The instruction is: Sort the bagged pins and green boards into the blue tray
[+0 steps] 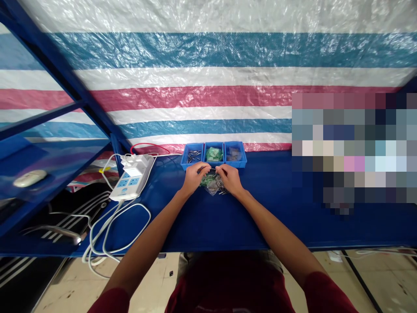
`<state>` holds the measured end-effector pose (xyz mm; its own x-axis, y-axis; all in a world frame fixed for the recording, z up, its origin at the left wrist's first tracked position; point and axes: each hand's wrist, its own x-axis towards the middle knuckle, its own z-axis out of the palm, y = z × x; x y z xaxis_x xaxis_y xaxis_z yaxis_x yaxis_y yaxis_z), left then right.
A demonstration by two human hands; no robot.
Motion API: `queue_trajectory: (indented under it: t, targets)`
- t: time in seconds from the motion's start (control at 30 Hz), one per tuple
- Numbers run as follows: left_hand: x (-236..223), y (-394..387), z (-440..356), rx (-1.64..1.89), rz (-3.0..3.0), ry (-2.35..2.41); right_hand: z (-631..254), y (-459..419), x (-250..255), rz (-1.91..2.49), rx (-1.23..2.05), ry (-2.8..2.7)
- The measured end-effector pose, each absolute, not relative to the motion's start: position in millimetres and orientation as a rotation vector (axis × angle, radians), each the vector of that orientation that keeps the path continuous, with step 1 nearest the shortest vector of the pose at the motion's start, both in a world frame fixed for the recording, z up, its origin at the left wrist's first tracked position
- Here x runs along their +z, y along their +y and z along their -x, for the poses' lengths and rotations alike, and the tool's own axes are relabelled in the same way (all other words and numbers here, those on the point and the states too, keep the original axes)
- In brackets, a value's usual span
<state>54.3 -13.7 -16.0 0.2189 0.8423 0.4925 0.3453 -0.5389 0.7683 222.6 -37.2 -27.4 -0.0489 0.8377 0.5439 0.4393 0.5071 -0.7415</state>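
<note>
My left hand [194,176] and my right hand [230,177] face each other over a blue table. Between their pinched fingertips runs a thin, pale, straight piece, too small for me to name. Just below lies a small mixed pile [213,184] of green bits, clear plastic packaging and thin metal pieces. Beyond the hands, three blue bins stand side by side. The left bin [187,164] holds thin metal pieces, the middle bin [210,145] a green bundle in plastic, and the right bin [240,164] greyish clear packets.
A white power strip [132,187] with plugged-in adapters [137,165] stands on the left, its white cable [107,230] looping over the table edge. Behind the table [276,208] hangs a striped plastic sheet [202,98]. A white mouse [30,178] lies on a shelf at far left. The right side is pixelated.
</note>
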Motion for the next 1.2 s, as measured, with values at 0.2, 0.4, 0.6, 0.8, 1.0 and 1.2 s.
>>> queue_trajectory:
  t: [0.2, 0.4, 0.6, 0.8, 1.0, 1.2]
  targets:
    - [-15, -16, -54, 1.318, -2.108, 1.231, -221, -36, -32, 1.036, 0.515, -1.718]
    - [-12, -22, -58, 1.343, -2.167, 1.323, -221, -37, -31, 1.025, 0.449, -1.742]
    - [-14, -21, -58, 1.343, -2.104, 1.158, -221, -36, -30, 1.062, 0.446, -1.656]
    - [-18, -19, -63, 1.447, -1.907, 1.039, -221, -34, -30, 1.068, 0.481, -1.634]
    - [-18, -20, -66, 1.420, -1.714, 1.022, -220, -35, -32, 1.085, 0.461, -1.625]
    - [-18, -17, -60, 1.405, -1.838, 1.029, -223, -36, -29, 1.178, 0.464, -1.559]
